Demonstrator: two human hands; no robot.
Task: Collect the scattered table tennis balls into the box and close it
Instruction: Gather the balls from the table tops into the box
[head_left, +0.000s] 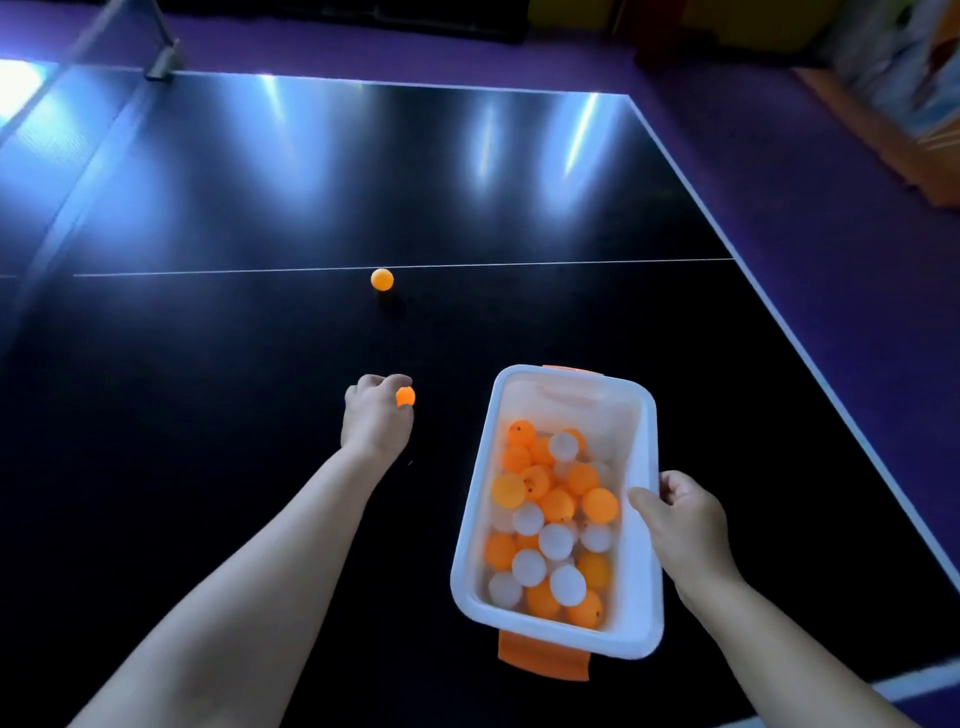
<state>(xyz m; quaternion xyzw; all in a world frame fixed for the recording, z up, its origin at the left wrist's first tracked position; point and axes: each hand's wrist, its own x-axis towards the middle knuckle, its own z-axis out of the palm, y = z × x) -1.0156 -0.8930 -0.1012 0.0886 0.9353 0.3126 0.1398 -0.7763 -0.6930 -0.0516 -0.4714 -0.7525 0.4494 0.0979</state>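
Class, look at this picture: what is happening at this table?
A person is gathering table tennis balls. The left hand grips a small orange ball just above the dark table. The right hand holds the rim of an open white plastic box full of orange and white balls. Another orange ball lies farther away.

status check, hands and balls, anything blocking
Left hand pinching an orange ball. Right hand gripping the open box, full of balls. One loose ball on the table ahead, path clear.
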